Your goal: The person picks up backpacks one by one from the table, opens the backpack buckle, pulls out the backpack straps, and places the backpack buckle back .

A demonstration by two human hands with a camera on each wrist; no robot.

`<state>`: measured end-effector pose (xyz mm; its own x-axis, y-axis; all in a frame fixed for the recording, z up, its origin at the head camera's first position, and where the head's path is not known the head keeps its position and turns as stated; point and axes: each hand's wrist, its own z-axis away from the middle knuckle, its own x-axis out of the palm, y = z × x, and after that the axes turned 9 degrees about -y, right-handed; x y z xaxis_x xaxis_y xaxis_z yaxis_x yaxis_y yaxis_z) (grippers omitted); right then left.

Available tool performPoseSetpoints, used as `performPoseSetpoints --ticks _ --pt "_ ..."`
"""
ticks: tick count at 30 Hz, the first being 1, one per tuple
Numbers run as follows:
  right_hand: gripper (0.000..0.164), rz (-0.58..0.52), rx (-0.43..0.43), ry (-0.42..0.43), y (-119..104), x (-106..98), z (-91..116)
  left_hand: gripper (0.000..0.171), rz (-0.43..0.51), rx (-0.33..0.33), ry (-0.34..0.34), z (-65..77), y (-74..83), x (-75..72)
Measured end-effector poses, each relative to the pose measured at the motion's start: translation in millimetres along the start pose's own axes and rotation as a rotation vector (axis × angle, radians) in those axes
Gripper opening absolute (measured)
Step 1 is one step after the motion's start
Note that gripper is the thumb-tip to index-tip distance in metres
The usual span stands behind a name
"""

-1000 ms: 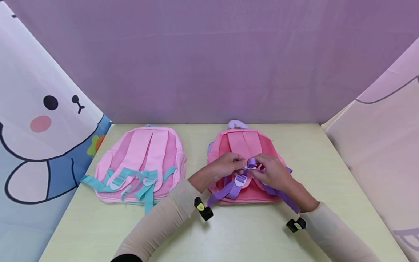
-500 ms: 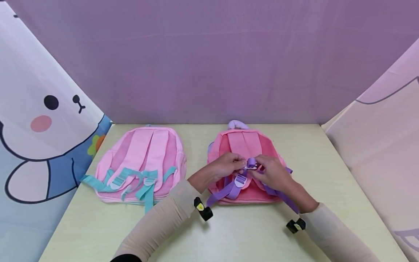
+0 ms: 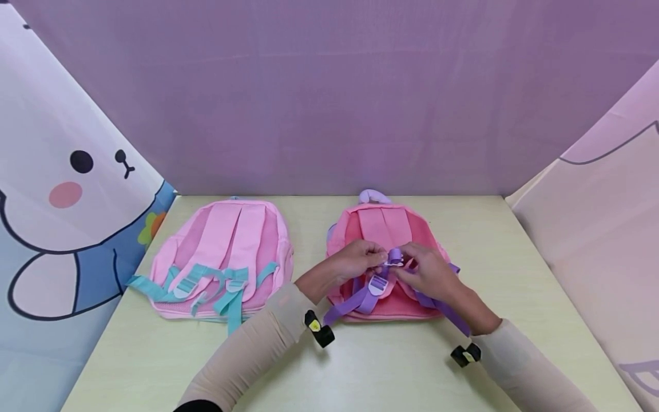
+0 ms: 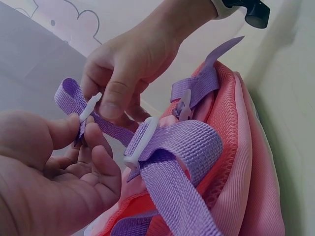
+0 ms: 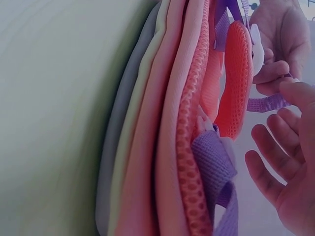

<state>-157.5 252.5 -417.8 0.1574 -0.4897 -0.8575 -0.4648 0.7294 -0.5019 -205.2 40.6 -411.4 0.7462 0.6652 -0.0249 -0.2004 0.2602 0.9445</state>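
Observation:
My left hand (image 3: 356,260) and right hand (image 3: 428,270) meet over the coral-pink backpack (image 3: 382,220), which has its strap side up. In the left wrist view, my left hand's thumb and fingers pinch a small white strap buckle (image 4: 88,110); a purple webbing strap (image 4: 69,96) loops up beside it. My right hand's fingertips hold the buckle's other end, partly hidden behind its thumb. Another white buckle (image 4: 147,140), threaded with wide purple webbing, hangs just beside the left hand. In the right wrist view, the right hand's lower fingers (image 5: 275,147) spread loosely below the strap.
To the left on the table (image 3: 386,366) lies a light pink backpack (image 3: 223,234) with turquoise straps (image 3: 234,312). A purple backdrop (image 3: 329,103) rises behind the table. Printed cloth panels (image 3: 98,229) flank both sides.

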Motion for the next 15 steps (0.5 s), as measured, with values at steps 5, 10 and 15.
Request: performPoseSetpoints --ticks 5,10,15 --pt "0.030 -0.034 -0.018 0.026 -0.3 -0.6 -0.9 0.020 0.003 0.004 -0.006 0.2 0.1 0.1" --pt "0.027 -0.023 -0.004 0.017 -0.3 -0.9 -0.8 0.020 0.009 0.012 -0.005 -1.0 -0.5 0.1" --pt "0.026 -0.010 0.006 0.003 -0.4 -0.7 -0.7 0.020 0.003 0.011 -0.011 -1.2 -0.5 -0.5"
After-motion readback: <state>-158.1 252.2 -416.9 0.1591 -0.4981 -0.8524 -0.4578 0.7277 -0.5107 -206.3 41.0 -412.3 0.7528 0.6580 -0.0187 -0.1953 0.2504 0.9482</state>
